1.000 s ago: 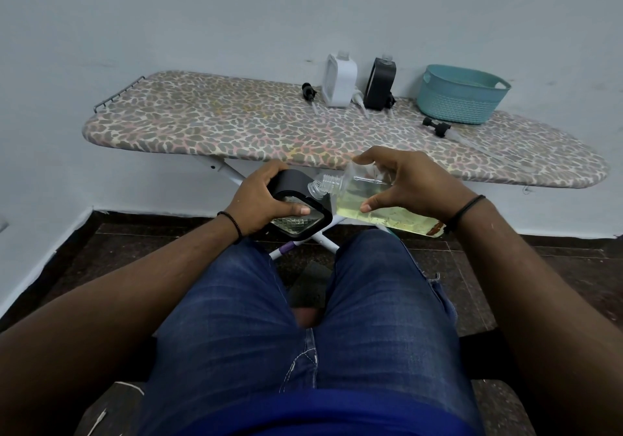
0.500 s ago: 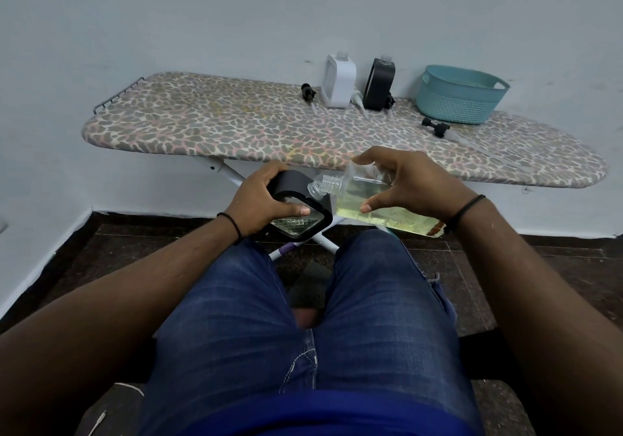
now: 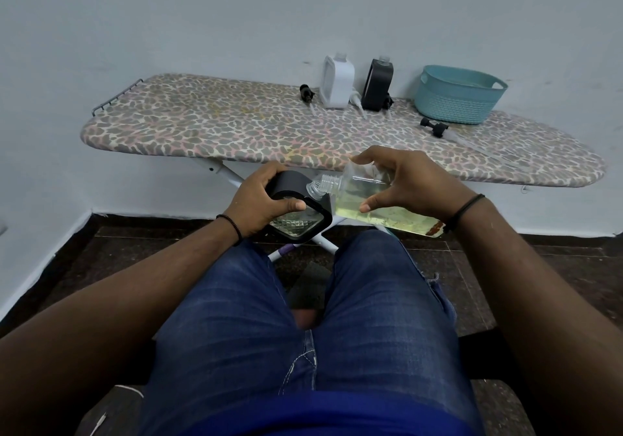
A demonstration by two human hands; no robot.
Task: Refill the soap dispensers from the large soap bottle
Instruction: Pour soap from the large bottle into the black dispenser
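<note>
Gripping black dispenser (image 3: 296, 208) and soap bottle (image 3: 367, 199), hands (image 3: 259, 199) (image 3: 408, 182), leopard-print ironing board (image 3: 236, 129), pale wall (image 3: 236, 14)

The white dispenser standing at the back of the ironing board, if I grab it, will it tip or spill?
The white dispenser looks tall and narrow, standing on a padded ironing board, so a sideways nudge could probably tip it. Its neck appears uncapped, so it might spill if it holds any soap. It seems rigid plastic, likely stiff and light.
</note>
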